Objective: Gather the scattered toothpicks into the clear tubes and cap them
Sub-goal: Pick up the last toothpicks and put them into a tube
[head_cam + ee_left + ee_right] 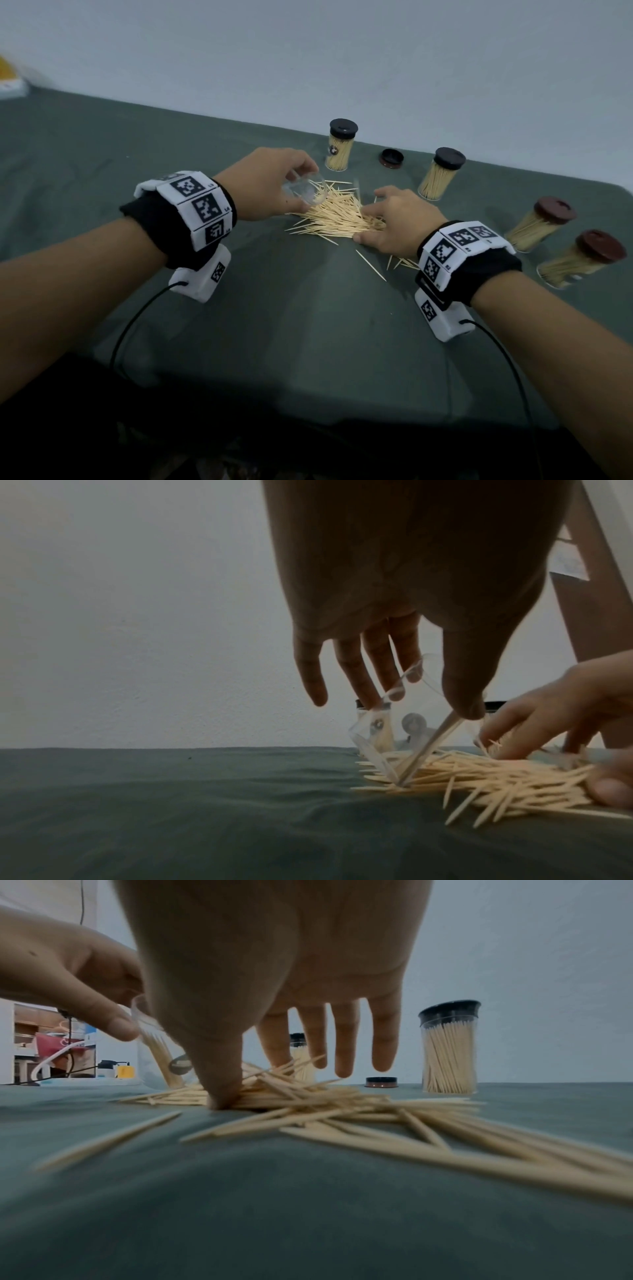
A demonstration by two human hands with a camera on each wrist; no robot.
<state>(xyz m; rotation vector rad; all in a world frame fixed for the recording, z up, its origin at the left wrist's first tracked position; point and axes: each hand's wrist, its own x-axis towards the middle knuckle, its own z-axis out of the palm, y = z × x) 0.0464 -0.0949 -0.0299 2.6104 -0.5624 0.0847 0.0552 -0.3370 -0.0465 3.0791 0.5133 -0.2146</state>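
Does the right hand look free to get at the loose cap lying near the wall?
Probably yes: the right hand rests open on the toothpick pile, holding nothing, and bare cloth lies between it and the loose cap.

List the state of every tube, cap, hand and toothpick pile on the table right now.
Clear tube: uncapped, tilted, mouth at the pile, in the left hand's grip.
Left hand: holds the clear tube.
Right hand: fingers spread, thumb pressing the pile.
Toothpick pile: loose on the cloth.
Four filled tubes: capped, standing.
Loose cap: lying apart, unused.
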